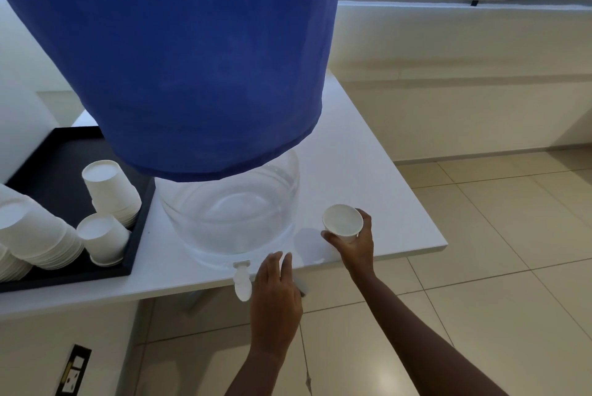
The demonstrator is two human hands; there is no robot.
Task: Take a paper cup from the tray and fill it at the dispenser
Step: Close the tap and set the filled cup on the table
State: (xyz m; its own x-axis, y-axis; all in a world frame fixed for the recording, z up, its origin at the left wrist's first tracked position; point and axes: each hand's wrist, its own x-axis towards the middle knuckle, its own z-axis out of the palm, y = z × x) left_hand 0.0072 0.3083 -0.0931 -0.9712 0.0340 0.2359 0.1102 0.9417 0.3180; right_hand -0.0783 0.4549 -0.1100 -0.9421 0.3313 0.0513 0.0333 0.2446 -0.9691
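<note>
A water dispenser (224, 213) with a blue cloth cover (179, 52) over its clear jar stands on the white tabletop (368, 190). At its left a black tray (57, 168) carries stacks of upturned paper cups (110, 190). The left hand (275, 296) is open with fingers spread, empty, just beside the white tap (242, 280) at the tabletop's front edge. The right hand (355, 245) holds one paper cup (342, 223) upright over the tabletop, right of the jar.

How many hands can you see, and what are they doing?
2. The right hand holds a paper cup over the table's edge, right of the spout. The left hand is open, reaching beside the white spout of the dispenser.
</note>
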